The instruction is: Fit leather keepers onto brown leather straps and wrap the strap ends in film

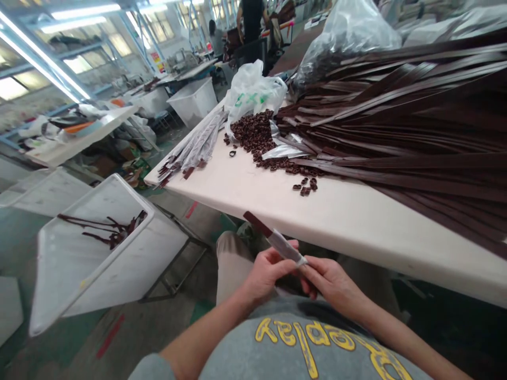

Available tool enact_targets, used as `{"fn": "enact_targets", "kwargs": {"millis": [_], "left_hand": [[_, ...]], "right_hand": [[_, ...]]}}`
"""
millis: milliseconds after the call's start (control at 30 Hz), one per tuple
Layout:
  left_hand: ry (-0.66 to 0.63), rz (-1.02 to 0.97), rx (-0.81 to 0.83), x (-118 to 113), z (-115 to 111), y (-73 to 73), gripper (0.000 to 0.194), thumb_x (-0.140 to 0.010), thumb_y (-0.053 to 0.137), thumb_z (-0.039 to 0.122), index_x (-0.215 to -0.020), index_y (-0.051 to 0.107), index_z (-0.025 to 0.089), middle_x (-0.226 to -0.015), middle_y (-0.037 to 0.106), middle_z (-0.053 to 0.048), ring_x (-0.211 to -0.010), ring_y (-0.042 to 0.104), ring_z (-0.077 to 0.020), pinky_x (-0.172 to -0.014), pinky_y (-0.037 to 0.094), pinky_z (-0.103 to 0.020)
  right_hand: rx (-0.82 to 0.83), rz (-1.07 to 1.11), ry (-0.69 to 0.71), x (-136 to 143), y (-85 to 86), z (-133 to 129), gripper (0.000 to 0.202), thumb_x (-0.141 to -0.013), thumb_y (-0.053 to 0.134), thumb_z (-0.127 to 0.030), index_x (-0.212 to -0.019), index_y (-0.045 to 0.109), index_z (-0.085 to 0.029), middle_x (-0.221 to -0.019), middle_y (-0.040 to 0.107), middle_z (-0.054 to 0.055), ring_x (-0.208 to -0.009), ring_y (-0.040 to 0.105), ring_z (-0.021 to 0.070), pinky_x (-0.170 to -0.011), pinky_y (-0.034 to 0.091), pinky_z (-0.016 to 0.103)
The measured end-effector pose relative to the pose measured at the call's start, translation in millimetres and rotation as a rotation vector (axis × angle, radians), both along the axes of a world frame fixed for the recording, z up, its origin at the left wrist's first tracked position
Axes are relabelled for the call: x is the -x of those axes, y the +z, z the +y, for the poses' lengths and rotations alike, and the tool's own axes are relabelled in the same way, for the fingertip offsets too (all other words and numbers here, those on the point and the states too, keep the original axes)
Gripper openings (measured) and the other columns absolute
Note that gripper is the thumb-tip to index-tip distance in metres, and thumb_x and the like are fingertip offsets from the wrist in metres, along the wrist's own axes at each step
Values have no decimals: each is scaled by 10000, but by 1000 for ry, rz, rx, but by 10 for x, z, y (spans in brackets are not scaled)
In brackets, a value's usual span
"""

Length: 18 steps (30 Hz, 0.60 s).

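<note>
A dark brown strap (258,225), partly wrapped in whitish film, is held in front of my lap, its bare brown end pointing up and left. My left hand (273,269) is closed around the wrapped part, thumb on top. Close beside it, my right hand (327,278) pinches the strap's near end, where a pale bit shows between the fingers. On the table (253,190) lies a heap of small brown loops (253,132), with several loose ones nearer the edge. Long brown straps (415,116) spread over the table's right side.
Wrapped straps (194,142) lie at the table's left end. A white plastic bag (255,89) and a larger clear bag (348,31) stand behind the loops. A white bin (59,274) with brown scraps is at left. People (253,21) are in the background.
</note>
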<state>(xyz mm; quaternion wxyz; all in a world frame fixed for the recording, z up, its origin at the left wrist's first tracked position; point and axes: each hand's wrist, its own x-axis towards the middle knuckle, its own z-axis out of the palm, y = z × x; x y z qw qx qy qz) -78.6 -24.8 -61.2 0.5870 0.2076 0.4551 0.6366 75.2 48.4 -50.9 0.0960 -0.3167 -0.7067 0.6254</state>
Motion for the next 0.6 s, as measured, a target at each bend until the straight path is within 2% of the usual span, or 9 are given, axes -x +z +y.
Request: {"fn": "enact_targets", "kwargs": {"millis": [67,133,167,267,333,400,500,600], "left_hand": [[138,-44,-47,117,53,51,465,-653,874,417,-1056,771,207,-1105,735,-72,-900,650,-166,-805,507,-262],[211,-54,-50,166,98,71,401,-675,854,438,-973,788,178,-1082,739,-83,-907,648,-164,-784,505,-243],[183,-33,-29,149,106,64,371,-679,855,418,-932,792,155,-1005,749,-86,-859,648,-155,-759,500,-232],[-41,-10,30,-33,66,-11,318,-741,805,379,-920,788,118,-719,710,-54,-612,600,-129,-626,474,-248],[-122,-11,38,-167,15,-65,312,-770,774,377,-940,782,115,-658,681,-37,-548,569,-128,-589,458,-263],[-136,9,67,-214,-18,-91,330,-742,801,364,-961,777,118,-691,690,-38,-594,582,-131,-628,468,-260],[-102,66,96,-69,-5,-74,436,-659,868,354,-1029,768,147,-840,728,-47,-715,615,-132,-682,482,-230],[72,155,84,225,56,-18,447,-679,841,459,-1017,762,177,-825,724,-25,-676,616,-109,-615,479,-197]], "right_hand": [[50,-7,-16,-45,-14,-7,515,-895,466,-674,-781,585,-185,-579,568,-15,-505,513,119,-502,433,246],[50,-14,-20,-62,-24,-19,502,-895,474,-661,-811,600,-182,-580,570,-18,-503,506,117,-497,425,242],[40,-16,-20,-58,-26,-26,501,-899,471,-656,-797,597,-182,-582,572,-16,-502,508,116,-498,424,242],[15,0,-32,-26,-31,-34,516,-905,460,-663,-749,572,-185,-580,568,-14,-493,513,114,-499,418,243],[32,20,-31,-27,-46,-26,536,-902,457,-682,-744,568,-182,-570,552,-19,-483,500,108,-491,406,240],[88,30,-6,-66,-76,-8,543,-891,473,-695,-768,577,-176,-560,542,-26,-465,477,99,-471,381,231],[205,10,32,-194,-134,32,554,-868,503,-711,-817,598,-167,-539,535,-34,-433,440,83,-440,331,213],[290,-34,58,-369,-175,89,566,-851,529,-716,-836,616,-157,-530,534,-34,-427,425,74,-434,323,201]]}}
